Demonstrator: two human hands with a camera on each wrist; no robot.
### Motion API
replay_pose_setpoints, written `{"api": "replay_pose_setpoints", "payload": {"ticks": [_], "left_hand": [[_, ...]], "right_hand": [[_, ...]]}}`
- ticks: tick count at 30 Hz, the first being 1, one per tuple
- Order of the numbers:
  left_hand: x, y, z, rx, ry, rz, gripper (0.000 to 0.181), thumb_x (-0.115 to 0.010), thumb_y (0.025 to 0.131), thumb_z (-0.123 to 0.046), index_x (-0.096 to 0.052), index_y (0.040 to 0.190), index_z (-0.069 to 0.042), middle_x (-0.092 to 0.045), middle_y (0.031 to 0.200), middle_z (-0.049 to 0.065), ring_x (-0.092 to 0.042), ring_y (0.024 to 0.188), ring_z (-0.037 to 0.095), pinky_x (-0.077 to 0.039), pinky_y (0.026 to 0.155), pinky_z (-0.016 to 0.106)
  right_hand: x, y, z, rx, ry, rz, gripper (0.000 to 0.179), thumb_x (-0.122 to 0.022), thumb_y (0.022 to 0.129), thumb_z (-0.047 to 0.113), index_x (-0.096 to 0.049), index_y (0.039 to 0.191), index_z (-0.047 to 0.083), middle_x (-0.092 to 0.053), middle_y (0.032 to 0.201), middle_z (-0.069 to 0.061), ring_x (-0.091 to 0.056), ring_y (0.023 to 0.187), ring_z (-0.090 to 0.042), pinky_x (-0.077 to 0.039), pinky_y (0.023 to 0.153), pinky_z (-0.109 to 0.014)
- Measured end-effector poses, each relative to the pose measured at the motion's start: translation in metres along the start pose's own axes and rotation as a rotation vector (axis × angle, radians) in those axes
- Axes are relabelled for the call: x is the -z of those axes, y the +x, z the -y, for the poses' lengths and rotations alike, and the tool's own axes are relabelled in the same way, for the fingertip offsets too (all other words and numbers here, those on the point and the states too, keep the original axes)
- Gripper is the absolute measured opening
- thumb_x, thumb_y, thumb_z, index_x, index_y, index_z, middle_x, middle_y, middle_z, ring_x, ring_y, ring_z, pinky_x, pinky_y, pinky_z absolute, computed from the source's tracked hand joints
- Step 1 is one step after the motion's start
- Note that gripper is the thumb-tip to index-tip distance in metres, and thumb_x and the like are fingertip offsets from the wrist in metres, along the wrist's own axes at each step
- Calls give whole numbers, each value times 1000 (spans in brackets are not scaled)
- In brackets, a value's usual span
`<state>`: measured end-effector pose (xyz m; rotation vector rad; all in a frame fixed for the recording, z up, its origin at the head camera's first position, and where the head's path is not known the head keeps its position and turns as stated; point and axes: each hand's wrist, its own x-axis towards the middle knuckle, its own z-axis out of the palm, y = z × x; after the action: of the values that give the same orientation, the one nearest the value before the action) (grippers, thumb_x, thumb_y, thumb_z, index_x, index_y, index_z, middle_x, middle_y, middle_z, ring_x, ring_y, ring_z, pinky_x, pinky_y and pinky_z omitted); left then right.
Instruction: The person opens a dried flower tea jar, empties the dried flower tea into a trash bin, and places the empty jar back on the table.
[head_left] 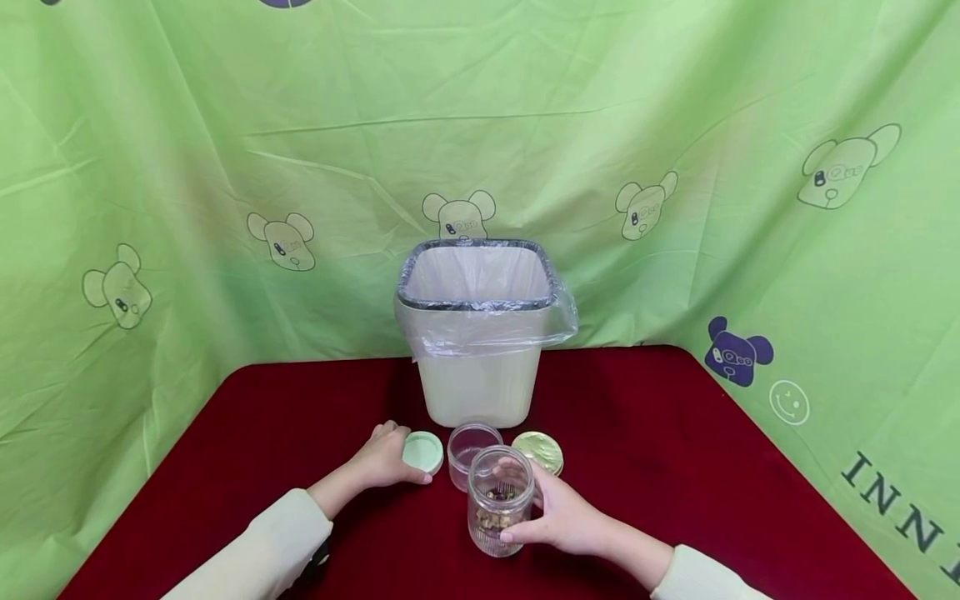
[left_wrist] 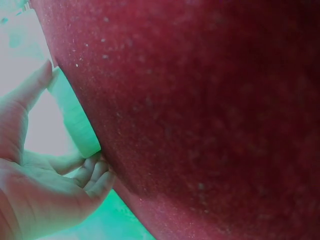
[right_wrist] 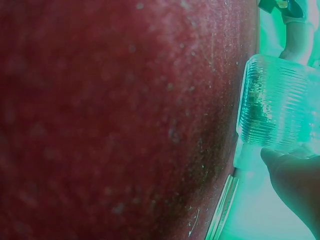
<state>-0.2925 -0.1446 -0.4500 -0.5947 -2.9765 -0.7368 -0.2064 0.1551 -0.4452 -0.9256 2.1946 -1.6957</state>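
My left hand [head_left: 384, 458] holds a round mint-green lid [head_left: 423, 452] at the table, thumb at its near side and fingers at the far side. The left wrist view shows the lid [left_wrist: 75, 116] edge-on, close at the red cloth, between thumb and fingers. With my right hand [head_left: 566, 512] I grip a clear ribbed jar [head_left: 482, 504] around its side. It stands upright with its mouth uncovered, and brownish pieces lie in its lower part. Just behind it is a low clear round container [head_left: 459, 475], partly hidden by the jar. A gold-green lid [head_left: 542, 450] lies beyond my right fingers.
A pale waste bin [head_left: 480, 387] lined with a clear bag [head_left: 480, 333] stands at the back middle, behind the containers. Dark red cloth [head_left: 637, 433] covers the table. Green printed curtains [head_left: 360, 192] hang behind it and along both sides.
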Motion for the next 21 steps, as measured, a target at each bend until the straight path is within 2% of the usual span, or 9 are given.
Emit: {"api": "replay_pose_setpoints", "payload": {"ticks": [7, 13, 17, 21], "left_hand": [[2, 0, 1, -24, 4, 6, 85, -92, 58, -41, -58, 113, 14, -52, 94, 12, -48, 93, 29, -46, 80, 42], [4, 0, 2, -49, -33, 10, 95, -89, 63, -45, -51, 123, 19, -54, 106, 19, -49, 103, 33, -46, 88, 45], [10, 2, 1, -67, -80, -27, 92, -87, 68, -42, -49, 127, 18, -53, 112, 21, -48, 109, 34, -45, 91, 47], [19, 6, -2, -53, -148, -85, 88, -84, 73, -42, -48, 131, 15, -51, 117, 21, -50, 109, 33, -46, 90, 45]], "right_hand": [[0, 0, 0, 5, 1, 0, 82, -80, 79, 12, -33, 145, 2, -49, 138, -17, -45, 128, -37, -37, 105, -32], [0, 0, 0, 25, -1, 4, 79, -79, 80, 12, -34, 143, 0, -48, 137, -21, -44, 128, -39, -37, 105, -31], [0, 0, 1, 10, 7, 5, 79, -80, 79, 13, -35, 143, 1, -47, 138, -21, -44, 129, -39, -37, 105, -30], [0, 0, 2, -7, 12, 2, 80, -80, 79, 14, -35, 143, 2, -47, 138, -21, -44, 129, -38, -37, 104, -29]]}}
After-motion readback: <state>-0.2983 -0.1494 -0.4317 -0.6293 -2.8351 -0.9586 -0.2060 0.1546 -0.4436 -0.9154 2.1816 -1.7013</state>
